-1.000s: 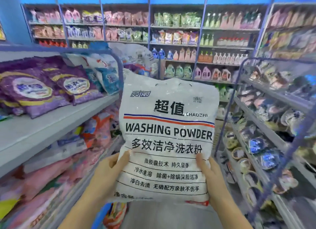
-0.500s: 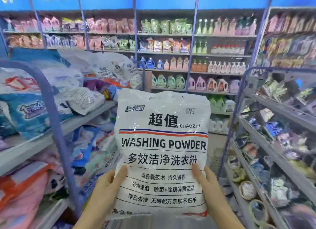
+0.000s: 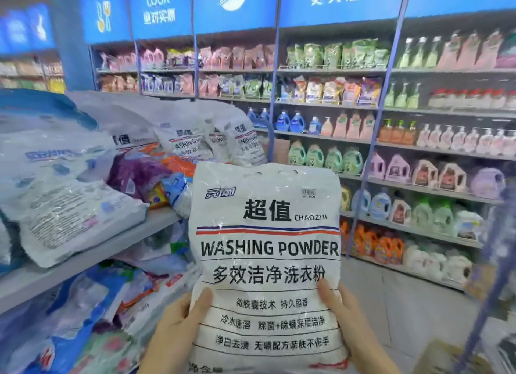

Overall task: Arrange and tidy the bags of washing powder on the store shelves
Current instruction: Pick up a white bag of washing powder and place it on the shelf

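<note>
I hold a white bag of washing powder [image 3: 265, 251] upright in front of me, its black print facing me. My left hand [image 3: 178, 326] grips its lower left edge with the thumb on the front. My right hand [image 3: 343, 315] grips the lower right edge the same way. On the grey shelf [image 3: 92, 251] to my left lie several matching white bags [image 3: 192, 142] at the far end, leaning together. A white-and-blue bag [image 3: 64, 206] lies flat at the shelf's near end. Purple and orange bags [image 3: 142, 172] sit between them.
Below the grey shelf, a lower shelf holds a jumble of blue and white bags [image 3: 83, 318]. Across the aisle a long wall of shelves [image 3: 391, 150] carries detergent bottles and pouches under blue signs. A blurred blue upright [image 3: 488, 262] stands at the right edge.
The view has moved forward along the aisle and turned left; the purple bags passed out of sight and the stack of matching white bags came closer. Both hands keep the same grip.
</note>
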Demonstrator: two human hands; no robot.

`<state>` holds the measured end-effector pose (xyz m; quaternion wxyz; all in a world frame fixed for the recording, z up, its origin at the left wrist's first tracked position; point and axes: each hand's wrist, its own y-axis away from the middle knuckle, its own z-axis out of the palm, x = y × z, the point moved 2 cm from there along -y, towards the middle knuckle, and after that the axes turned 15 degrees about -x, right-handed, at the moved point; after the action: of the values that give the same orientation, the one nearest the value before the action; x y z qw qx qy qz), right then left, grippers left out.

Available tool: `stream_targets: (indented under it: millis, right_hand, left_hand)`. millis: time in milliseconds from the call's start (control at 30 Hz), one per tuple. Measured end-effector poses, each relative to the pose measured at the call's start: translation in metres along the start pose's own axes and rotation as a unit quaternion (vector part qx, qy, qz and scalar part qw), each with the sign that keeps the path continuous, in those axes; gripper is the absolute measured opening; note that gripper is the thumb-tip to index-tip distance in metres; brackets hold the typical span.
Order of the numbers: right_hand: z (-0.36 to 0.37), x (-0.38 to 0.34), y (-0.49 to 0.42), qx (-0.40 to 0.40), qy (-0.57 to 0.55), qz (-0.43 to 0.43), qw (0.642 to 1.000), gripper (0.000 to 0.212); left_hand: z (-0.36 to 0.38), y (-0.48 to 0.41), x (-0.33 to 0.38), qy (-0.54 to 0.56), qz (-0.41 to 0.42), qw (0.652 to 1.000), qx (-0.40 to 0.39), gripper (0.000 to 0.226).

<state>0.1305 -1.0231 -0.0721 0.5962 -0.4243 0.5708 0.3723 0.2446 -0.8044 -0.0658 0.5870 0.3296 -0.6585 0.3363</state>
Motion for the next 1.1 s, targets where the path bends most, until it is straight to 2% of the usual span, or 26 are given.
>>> stream_targets:
  millis: [67,133,200,300,400,433,533,667,700,767,800,833,867,933,1000,1033,1067,1100]
  right_hand:
    - [-0.015,0.005,-0.053,-0.003,-0.012,-0.012,1.000,0.058]
    - [-0.031,0.006,-0.107,-0.012,-0.022,-0.025,0.999,0.049]
    - [-0.046,0.001,-0.160,-0.026,-0.019,-0.024,0.999,0.059]
    - [-0.067,-0.013,-0.232,-0.040,-0.026,-0.032,0.998,0.079]
    - [-0.085,-0.035,-0.306,-0.058,-0.020,-0.054,0.997,0.102]
    - [-0.088,-0.045,-0.331,-0.067,-0.023,-0.073,0.995,0.102]
    - [-0.092,-0.070,-0.402,-0.106,-0.030,-0.118,0.987,0.080]
    - [-0.079,-0.102,-0.490,-0.172,-0.035,-0.172,0.969,0.084]
    - [-0.074,-0.108,-0.512,-0.186,-0.044,-0.184,0.964,0.072]
    - [-0.071,-0.118,-0.562,-0.182,-0.071,-0.203,0.960,0.031]
    - [-0.070,-0.121,-0.584,-0.174,-0.077,-0.200,0.961,0.020]
    - [-0.069,-0.122,-0.606,-0.182,-0.081,-0.190,0.961,0.020]
    - [-0.067,-0.121,-0.628,-0.202,-0.083,-0.181,0.959,0.027]
    - [-0.057,-0.120,-0.657,-0.231,-0.057,-0.198,0.951,0.052]
    - [-0.046,-0.113,-0.678,-0.265,-0.017,-0.209,0.941,0.096]
    - [-0.040,-0.109,-0.682,-0.285,0.001,-0.212,0.935,0.108]
    - [-0.034,-0.104,-0.685,-0.302,0.006,-0.211,0.930,0.107]
    - [-0.027,-0.098,-0.684,-0.322,0.006,-0.216,0.922,0.096]
  left_hand:
    - [0.001,-0.046,-0.004,-0.015,0.021,1.000,-0.008,0.035]
    - [-0.001,-0.093,0.000,-0.018,0.050,0.999,-0.008,0.032]
    - [0.001,-0.138,0.010,-0.018,0.077,0.997,-0.008,0.026]
    - [0.004,-0.198,0.030,-0.033,0.116,0.993,0.016,0.036]
    - [0.005,-0.254,0.051,-0.016,0.134,0.990,0.035,0.024]
    - [0.006,-0.271,0.058,-0.011,0.145,0.988,0.040,0.022]
    - [0.007,-0.317,0.081,0.003,0.179,0.982,0.064,0.022]
    - [-0.006,-0.376,0.100,0.014,0.203,0.968,0.146,0.011]
    - [-0.013,-0.388,0.103,0.022,0.207,0.963,0.172,0.014]
    - [-0.029,-0.403,0.098,-0.003,0.230,0.944,0.236,0.040]
    - [-0.035,-0.404,0.094,-0.037,0.240,0.929,0.279,0.045]
    - [-0.038,-0.402,0.088,-0.093,0.248,0.911,0.317,0.047]
    - [-0.035,-0.400,0.083,-0.182,0.237,0.886,0.354,0.050]
    - [-0.026,-0.399,0.067,-0.396,0.169,0.806,0.407,0.063]
    - [-0.017,-0.408,0.049,-0.585,0.091,0.705,0.391,0.080]
    - [-0.016,-0.413,0.039,-0.644,0.051,0.670,0.365,0.084]
    - [-0.017,-0.416,0.033,-0.680,0.013,0.645,0.349,0.085]
    - [-0.022,-0.417,0.028,-0.701,-0.009,0.626,0.340,0.083]
